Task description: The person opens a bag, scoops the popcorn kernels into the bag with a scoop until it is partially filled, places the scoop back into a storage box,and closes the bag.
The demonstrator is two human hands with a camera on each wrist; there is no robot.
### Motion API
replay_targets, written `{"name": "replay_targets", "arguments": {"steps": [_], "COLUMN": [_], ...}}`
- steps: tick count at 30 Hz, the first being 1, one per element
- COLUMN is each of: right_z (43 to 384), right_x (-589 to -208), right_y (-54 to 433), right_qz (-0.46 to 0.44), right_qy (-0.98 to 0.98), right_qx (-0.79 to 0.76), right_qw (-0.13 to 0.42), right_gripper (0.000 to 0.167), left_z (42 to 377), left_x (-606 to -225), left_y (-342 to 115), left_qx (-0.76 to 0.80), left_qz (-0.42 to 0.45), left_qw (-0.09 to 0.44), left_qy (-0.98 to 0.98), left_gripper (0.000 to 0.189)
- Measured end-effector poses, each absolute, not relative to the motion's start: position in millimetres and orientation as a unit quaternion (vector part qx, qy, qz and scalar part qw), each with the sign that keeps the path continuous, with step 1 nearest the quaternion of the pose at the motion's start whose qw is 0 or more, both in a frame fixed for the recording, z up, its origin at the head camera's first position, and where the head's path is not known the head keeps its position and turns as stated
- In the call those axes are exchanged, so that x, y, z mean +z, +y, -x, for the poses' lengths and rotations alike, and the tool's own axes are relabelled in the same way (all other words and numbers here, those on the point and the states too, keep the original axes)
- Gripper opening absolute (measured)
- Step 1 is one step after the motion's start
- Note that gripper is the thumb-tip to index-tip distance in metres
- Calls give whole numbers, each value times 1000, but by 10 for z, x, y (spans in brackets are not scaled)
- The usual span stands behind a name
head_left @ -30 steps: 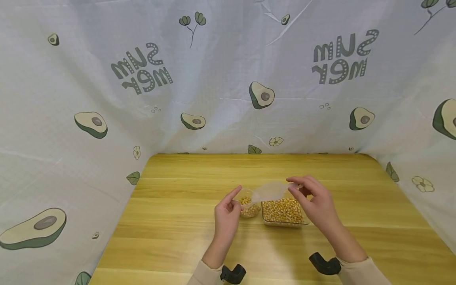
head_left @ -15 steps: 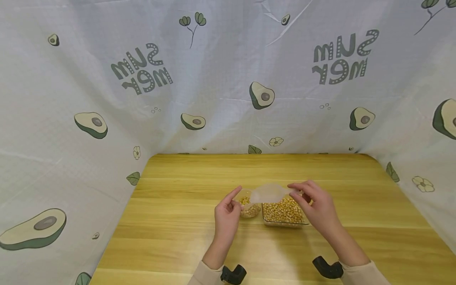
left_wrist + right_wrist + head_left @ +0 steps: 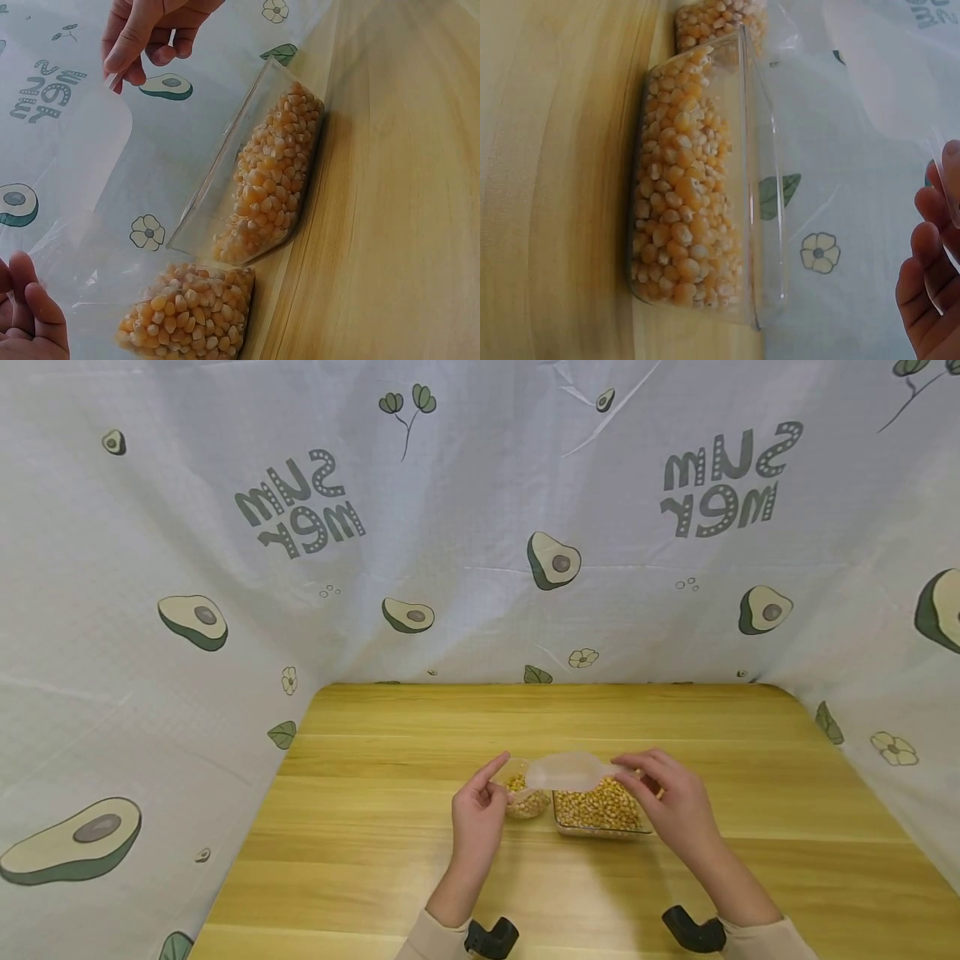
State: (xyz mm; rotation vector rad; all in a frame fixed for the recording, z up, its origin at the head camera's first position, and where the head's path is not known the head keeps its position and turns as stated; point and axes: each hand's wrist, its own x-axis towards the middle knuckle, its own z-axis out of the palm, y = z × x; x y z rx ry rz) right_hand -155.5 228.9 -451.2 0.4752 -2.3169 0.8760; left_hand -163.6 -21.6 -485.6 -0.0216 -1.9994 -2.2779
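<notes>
My left hand (image 3: 478,817) holds the open edge of a clear plastic bag (image 3: 187,315) partly filled with corn kernels. The grip point is partly hidden in the left wrist view, where crinkled plastic stretches towards the fingers. My right hand (image 3: 678,800) pinches the narrow end of a translucent white scoop (image 3: 564,772) between thumb and fingers. Its broad end hangs above the bag's mouth and the container's far left part. To the right of the bag stands a clear rectangular container (image 3: 759,225) holding a heap of corn kernels (image 3: 600,806). Whether the scoop carries kernels I cannot tell.
A wood-grain table (image 3: 360,827) bears the bag and the container, which sit close together. Behind and at both sides hangs a pale curtain (image 3: 465,527) printed with avocados. Black curved mounts (image 3: 491,937) sit at both wrists.
My right hand has come slightly down and to the right, and the scoop's broad end has lowered a little with it. The left hand, bag and container look unmoved.
</notes>
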Motion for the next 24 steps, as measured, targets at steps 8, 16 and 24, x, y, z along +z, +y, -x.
{"name": "replay_targets", "arguments": {"steps": [8, 16, 24], "right_z": [1503, 1432, 1404], "right_x": [-4606, -4658, -4715], "right_y": [2376, 2514, 2629], "right_qz": [-153, -96, -79], "right_qy": [-873, -879, -879], "right_qx": [350, 364, 370], "right_qw": [305, 292, 290], "right_gripper": [23, 21, 22], "left_z": [1634, 1641, 1643], "left_x": [-4860, -4857, -4859], "left_y": [-217, -219, -220], "left_qx": [-752, -749, -748], "left_qz": [9, 14, 16], "left_qw": [62, 68, 75], "left_qy": [-656, -659, -659], "left_gripper": [48, 47, 46]}}
